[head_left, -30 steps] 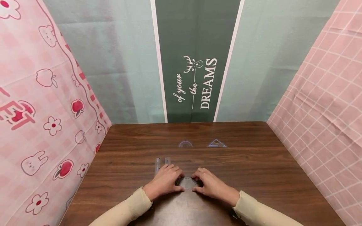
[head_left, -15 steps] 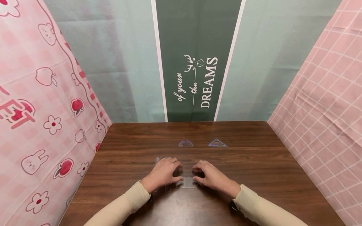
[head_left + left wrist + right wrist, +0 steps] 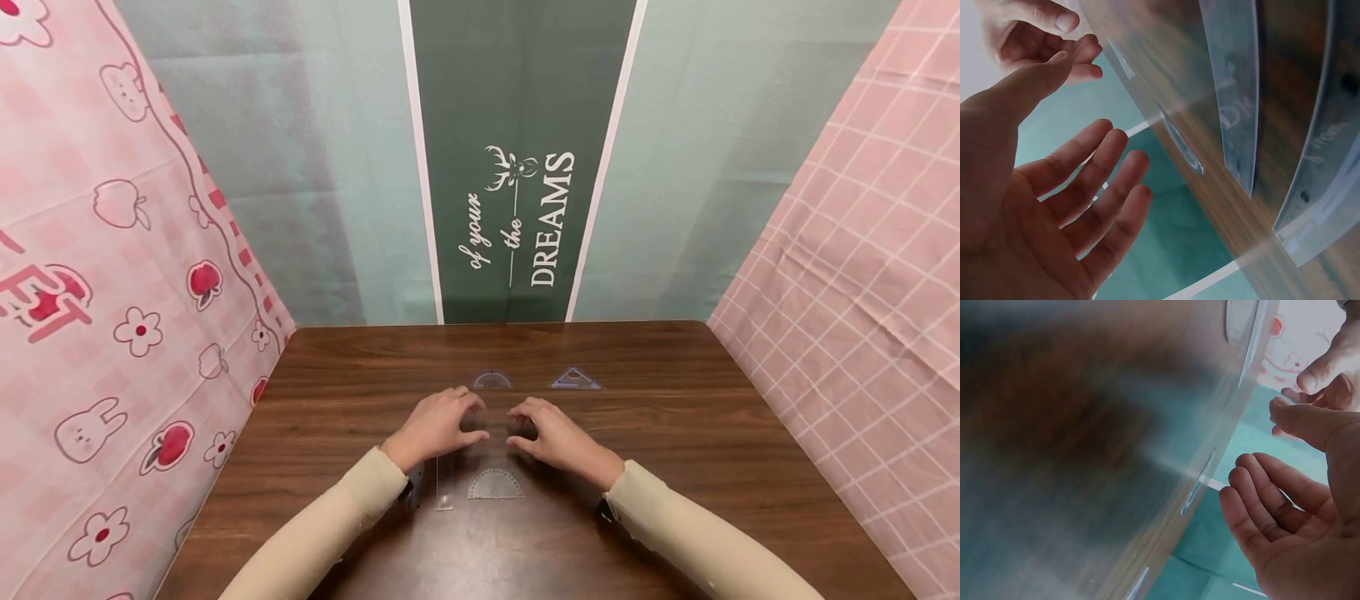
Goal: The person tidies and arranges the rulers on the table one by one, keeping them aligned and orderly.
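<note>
My left hand point(image 3: 438, 427) hovers over the upper ends of two clear rulers, fingers apart and relaxed, holding nothing. Opposite it, my right hand point(image 3: 561, 442) is raised with loosely bent fingers and nothing in its grasp. A clear protractor point(image 3: 495, 485) lies flat on the near side of both hands, its straight edge towards me. Left of it are one ruler point(image 3: 445, 483) and another ruler point(image 3: 414, 492), partly covered by my left hand and sleeve. In the left wrist view both rulers point(image 3: 1235, 112) show beyond the spread fingers point(image 3: 1113, 215).
A bluish protractor point(image 3: 492, 380) lies farther back, just beyond my left fingertips. To its right is a bluish triangular set square point(image 3: 575, 380). The brown wooden table point(image 3: 675, 400) ends at a green curtain point(image 3: 352, 208), with pink cloths point(image 3: 847, 250) on either side.
Both hands have let go of the near protractor, lifted, and moved away from me towards the back. That protractor stays on the table, and the rulers' near ends have come into sight.
</note>
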`<state>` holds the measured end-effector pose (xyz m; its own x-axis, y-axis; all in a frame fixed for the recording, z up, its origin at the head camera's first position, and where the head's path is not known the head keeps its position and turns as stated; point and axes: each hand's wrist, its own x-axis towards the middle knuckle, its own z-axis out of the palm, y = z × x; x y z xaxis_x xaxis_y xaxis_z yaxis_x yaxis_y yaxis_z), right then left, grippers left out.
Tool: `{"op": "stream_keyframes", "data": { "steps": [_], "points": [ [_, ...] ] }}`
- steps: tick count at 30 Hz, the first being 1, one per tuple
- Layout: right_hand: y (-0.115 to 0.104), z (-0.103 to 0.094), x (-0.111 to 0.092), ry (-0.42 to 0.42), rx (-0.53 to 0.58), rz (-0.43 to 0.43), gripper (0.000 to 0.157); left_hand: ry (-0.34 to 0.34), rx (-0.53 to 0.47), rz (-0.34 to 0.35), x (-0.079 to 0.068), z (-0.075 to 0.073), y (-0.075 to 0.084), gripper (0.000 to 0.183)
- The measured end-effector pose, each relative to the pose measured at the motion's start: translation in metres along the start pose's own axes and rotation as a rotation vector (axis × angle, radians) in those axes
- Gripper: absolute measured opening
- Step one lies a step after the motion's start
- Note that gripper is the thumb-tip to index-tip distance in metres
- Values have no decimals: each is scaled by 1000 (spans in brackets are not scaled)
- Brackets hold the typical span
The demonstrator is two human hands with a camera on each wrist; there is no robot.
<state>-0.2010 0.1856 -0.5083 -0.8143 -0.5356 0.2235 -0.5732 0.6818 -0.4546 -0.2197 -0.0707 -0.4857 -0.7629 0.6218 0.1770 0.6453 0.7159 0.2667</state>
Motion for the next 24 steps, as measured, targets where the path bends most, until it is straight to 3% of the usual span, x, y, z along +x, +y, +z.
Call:
{"op": "stream_keyframes", "data": {
  "steps": [8,24],
  "points": [
    [8,-6,19,21,-19,25,38,-43,-84,-62,23,-4,-18,46],
    [35,-6,55,25,-34,128,45,-88,-75,-143,62,5,-40,48]
  ]
}}
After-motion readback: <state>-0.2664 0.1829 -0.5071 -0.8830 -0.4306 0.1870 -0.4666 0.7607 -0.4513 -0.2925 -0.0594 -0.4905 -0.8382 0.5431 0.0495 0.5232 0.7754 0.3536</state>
